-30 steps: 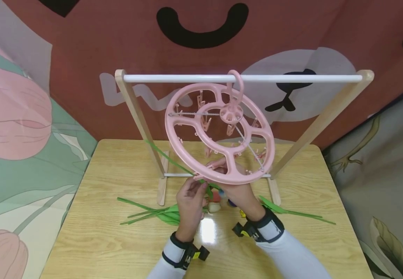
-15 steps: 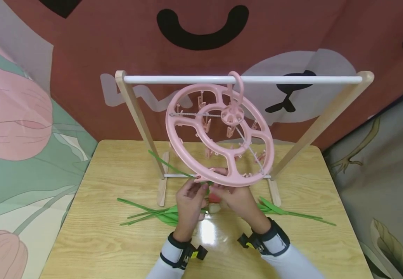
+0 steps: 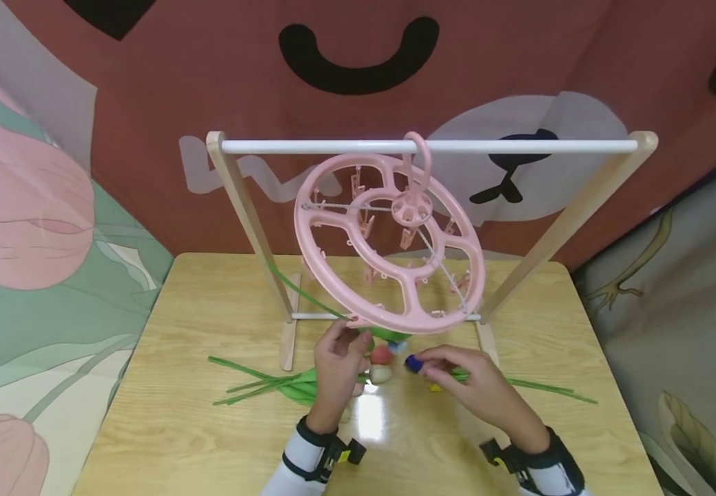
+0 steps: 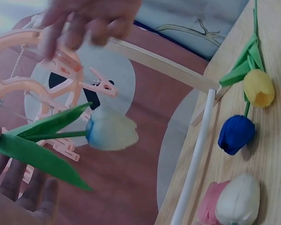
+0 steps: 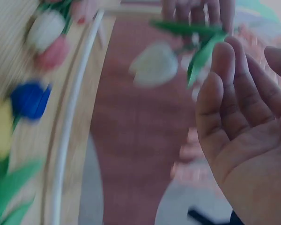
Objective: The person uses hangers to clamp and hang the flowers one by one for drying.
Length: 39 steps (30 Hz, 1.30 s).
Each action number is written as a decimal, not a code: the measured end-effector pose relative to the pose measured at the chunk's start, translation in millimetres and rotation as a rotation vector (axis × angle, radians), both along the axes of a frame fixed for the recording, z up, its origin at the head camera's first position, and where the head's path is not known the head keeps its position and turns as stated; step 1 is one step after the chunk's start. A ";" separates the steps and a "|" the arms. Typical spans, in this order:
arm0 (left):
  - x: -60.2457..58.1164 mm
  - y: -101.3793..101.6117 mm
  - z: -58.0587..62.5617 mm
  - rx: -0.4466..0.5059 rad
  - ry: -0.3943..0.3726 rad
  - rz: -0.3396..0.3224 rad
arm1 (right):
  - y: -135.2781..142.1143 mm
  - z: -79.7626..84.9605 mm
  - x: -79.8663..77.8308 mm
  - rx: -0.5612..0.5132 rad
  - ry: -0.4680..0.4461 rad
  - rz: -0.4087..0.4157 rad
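Note:
My left hand [image 3: 338, 368] pinches the green stem of an artificial tulip at the near rim of the pink round clip hanger [image 3: 326, 269]. In the left wrist view, its pale white bloom [image 4: 113, 129] with a blue base points away from the fingers, between two green leaves. The stem's far end runs out to the left past a pink clothespin [image 3: 359, 321] on the rim. My right hand [image 3: 484, 389] is apart from the hanger, holding nothing, its fingers loosely bent in the right wrist view. In the head view it overlaps the blue tulip [image 3: 414, 364] on the table.
A wooden rack with a white top bar [image 3: 308, 147] carries the hanger by its hook. More clothespins [image 4: 99, 84] dangle below. On the table lie a yellow tulip [image 4: 259, 88], a white tulip [image 4: 239, 200] and a pink tulip [image 4: 208, 204]. Green stems [image 3: 252, 386] spread at left.
My right hand has left the hanger's rim and moved right and toward me, letting go there. My left hand stays at the stem. The hanger has barely shifted.

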<state>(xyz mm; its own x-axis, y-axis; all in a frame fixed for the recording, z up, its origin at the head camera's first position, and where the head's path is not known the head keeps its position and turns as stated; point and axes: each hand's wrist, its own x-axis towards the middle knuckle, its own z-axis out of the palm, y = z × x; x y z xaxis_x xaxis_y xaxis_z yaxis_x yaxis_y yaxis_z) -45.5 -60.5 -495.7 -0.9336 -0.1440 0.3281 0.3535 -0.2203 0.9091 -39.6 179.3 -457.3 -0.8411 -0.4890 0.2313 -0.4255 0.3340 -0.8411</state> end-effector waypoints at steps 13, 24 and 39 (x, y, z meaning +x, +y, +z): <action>-3.2 -21.2 -13.2 -0.091 0.006 0.046 | 101.2 -14.8 4.9 0.260 0.145 -0.454; -9.0 -32.2 -35.7 -0.409 -0.219 -0.016 | 136.9 -25.5 4.1 0.310 0.074 -0.539; -4.0 -1.2 -59.9 -1.022 -0.074 -0.200 | 160.0 -60.6 4.9 0.556 -0.001 -0.507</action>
